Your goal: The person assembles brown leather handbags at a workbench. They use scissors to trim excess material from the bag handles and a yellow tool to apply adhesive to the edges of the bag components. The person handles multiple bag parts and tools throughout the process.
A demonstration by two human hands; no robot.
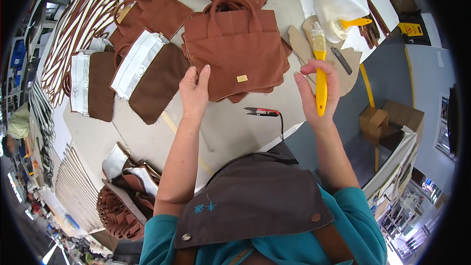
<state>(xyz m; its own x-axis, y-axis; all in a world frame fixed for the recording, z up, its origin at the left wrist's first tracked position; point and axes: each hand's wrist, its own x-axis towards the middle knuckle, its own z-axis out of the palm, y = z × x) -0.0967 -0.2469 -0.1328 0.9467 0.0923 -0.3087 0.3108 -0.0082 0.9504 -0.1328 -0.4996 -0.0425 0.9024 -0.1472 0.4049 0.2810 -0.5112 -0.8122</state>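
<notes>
Before me I note a pale work table [228, 140]. To my right I record a dark grey floor [346, 135] marked with two yellow lines [367, 86], and brown cardboard boxes [374, 121] resting near them. Further right I observe a light grey surface [431, 68], wall or floor I cannot determine. To my left: shelving [29, 34] with blue bins [18, 56], and bright strip lights [13, 188] at the rim.

Yellow brush [321, 83] near stacked russet panels [235, 51]

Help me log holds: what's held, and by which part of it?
Right grip: yellow paintbrush, by its handle. Left grip: brown handbag panel, by its left edge.
</notes>
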